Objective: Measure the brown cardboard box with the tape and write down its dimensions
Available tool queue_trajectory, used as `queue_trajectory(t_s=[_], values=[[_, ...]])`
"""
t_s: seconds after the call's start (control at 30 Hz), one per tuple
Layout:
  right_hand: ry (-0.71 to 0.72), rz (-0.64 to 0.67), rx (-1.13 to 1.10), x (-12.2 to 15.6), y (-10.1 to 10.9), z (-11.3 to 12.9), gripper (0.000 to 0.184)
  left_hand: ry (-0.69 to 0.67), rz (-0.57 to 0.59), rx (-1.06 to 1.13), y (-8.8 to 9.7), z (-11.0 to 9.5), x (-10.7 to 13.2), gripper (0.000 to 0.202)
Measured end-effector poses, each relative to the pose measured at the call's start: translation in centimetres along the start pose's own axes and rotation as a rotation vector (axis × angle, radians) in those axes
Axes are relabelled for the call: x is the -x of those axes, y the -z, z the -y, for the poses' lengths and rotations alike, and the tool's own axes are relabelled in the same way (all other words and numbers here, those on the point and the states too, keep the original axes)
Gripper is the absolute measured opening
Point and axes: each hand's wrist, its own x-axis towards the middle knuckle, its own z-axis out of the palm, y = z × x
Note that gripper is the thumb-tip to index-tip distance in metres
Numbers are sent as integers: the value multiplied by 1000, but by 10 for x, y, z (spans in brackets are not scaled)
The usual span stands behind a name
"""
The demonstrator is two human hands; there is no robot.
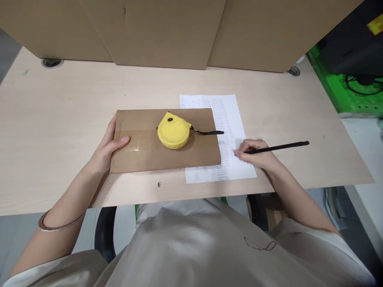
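My left hand (110, 148) grips the left edge of a flat brown cardboard piece (143, 153), thumb on top and fingers under its side. A yellow tape measure (173, 130) with a black wrist strap (209, 132) sits on the cardboard. My right hand (256, 153) is closed on a black pen (278, 147), its tip touching a white printed sheet (231, 119) that lies partly under the cardboard's right edge.
Everything rests on a light wooden desk (60, 119). Tall cardboard panels (161, 32) stand along the back. Two cable grommets (52, 62) sit in the desk's rear corners. A green and black object (347, 79) stands off the right side.
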Motion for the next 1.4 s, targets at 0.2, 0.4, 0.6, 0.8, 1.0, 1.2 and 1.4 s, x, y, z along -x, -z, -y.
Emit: queue_trajectory(t_s=[0.2, 0.4, 0.6, 0.8, 1.0, 1.2, 1.4], values=[[41, 34, 43, -2, 1, -5, 50, -20, -16, 10, 3, 4, -1, 111], [23, -12, 29, -2, 0, -5, 40, -17, -35, 18, 3, 7, -2, 109], [11, 5, 46, -2, -1, -3, 42, -15, -25, 2, 3, 4, -1, 107], [-81, 74, 6, -3, 4, 5, 58, -30, 0, 31, 6, 10, -1, 103], [-231, 63, 486, -18, 5, 45, 65, -26, 1, 20, 5, 9, -2, 99], [-301, 206, 1254, -37, -24, 79, 62, -4, 24, 21, 2, 2, 3, 95], [-325, 103, 1350, -42, -33, 108, 58, -7, 106, 50, 3, 4, 5, 101]])
